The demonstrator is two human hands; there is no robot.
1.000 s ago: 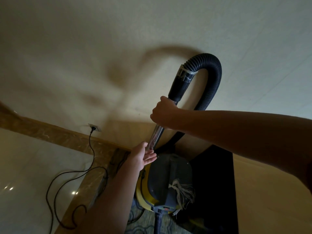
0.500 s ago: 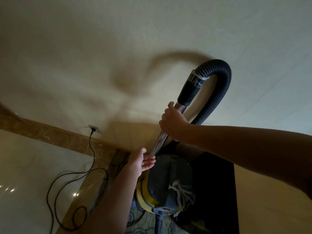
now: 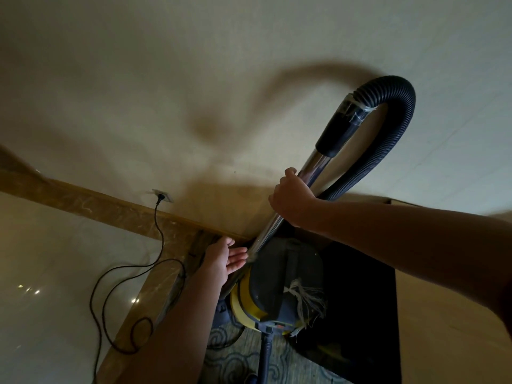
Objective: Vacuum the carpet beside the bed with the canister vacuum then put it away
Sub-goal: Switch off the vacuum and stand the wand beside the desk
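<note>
A yellow and dark grey canister vacuum [image 3: 274, 289] stands on the patterned carpet [image 3: 235, 361] at the foot of the wall. Its chrome wand [image 3: 313, 167] leans upright against the wall, and the black ribbed hose [image 3: 396, 128] loops over from the wand's taped black cuff. My right hand [image 3: 291, 198] is shut around the middle of the wand. My left hand [image 3: 224, 259] is open, its fingertips touching the wand's lower part just above the canister. Frayed white strings hang from the canister's handle.
A black power cord [image 3: 133, 275] runs from a wall socket [image 3: 163, 195] and coils over the glossy pale floor [image 3: 55, 273]. A brown marble skirting and floor border [image 3: 110, 214] meet at the canister. Right of the vacuum is a dark recess [image 3: 360, 300] beside a tan panel [image 3: 443, 342].
My left hand has let go of the lower wand and opened. The wand, hose loop and my right hand shifted to the right and slightly down in view.
</note>
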